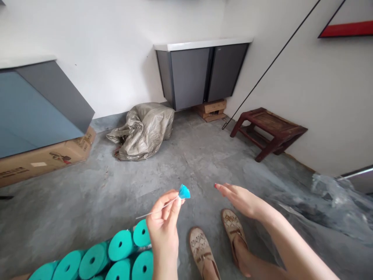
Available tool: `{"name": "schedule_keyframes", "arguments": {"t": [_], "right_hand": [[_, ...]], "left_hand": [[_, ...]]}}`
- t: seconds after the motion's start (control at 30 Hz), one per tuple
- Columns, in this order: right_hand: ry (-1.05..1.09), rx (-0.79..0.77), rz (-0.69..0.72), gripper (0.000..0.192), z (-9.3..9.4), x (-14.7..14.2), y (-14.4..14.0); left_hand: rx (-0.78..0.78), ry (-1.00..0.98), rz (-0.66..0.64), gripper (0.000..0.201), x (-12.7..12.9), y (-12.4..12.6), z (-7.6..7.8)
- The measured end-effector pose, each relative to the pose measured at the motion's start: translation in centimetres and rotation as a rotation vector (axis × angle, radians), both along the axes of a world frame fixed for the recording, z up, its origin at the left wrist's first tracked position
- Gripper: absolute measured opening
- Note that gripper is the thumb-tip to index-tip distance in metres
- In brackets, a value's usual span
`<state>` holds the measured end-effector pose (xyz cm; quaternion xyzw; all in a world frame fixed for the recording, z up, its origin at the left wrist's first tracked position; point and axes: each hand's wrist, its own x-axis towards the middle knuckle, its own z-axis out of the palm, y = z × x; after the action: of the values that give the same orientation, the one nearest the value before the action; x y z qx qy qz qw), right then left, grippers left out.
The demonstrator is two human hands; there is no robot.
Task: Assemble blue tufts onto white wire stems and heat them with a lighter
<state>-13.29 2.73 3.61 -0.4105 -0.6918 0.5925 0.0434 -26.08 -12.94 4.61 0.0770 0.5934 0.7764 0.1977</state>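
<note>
Between the thumb and fingers of my left hand [165,212] is a small blue paper flower [183,191] on a thin pale stem. The blue head flares out past my fingertips, and the stem's free end sticks out to the left. My right hand [240,198] hovers over the floor to the right, apart from the flower. Its fingers are stretched out together, with nothing visible in them; the palm side is hidden. Several teal rolls [121,245] with dark centre holes are stacked below and left of my left hand.
A crumpled grey sack [145,132] lies on the concrete floor by the wall. Grey cabinets [190,77] hang above a cardboard box [214,109]. A dark wooden stool [268,128] stands right, near a thin black rod [271,64]. Clear plastic sheeting [332,206] spreads at the right.
</note>
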Motion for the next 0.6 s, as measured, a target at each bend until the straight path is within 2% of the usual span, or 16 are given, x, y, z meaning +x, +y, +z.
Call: {"name": "schedule_keyframes", "arguments": {"t": [0.13,0.2,0.47,0.6], "right_hand": [[0.159,-0.233,0.046,0.037,2.8,0.8,1.1],[0.223,-0.258,0.073,0.037,4.5,1.0,1.6],[0.225,-0.026,0.252,0.037,11.9,0.6,3.7],[0.066,0.173,0.342,0.039,15.7,-0.3,3.9]], "left_hand": [[0.033,-0.017,0.014,0.027,0.0,0.4,0.2],[0.05,-0.017,0.009,0.026,0.1,0.6,0.3],[0.098,0.012,0.017,0.03,0.2,1.3,0.6],[0.118,0.003,0.037,0.032,0.0,1.3,0.7]]}}
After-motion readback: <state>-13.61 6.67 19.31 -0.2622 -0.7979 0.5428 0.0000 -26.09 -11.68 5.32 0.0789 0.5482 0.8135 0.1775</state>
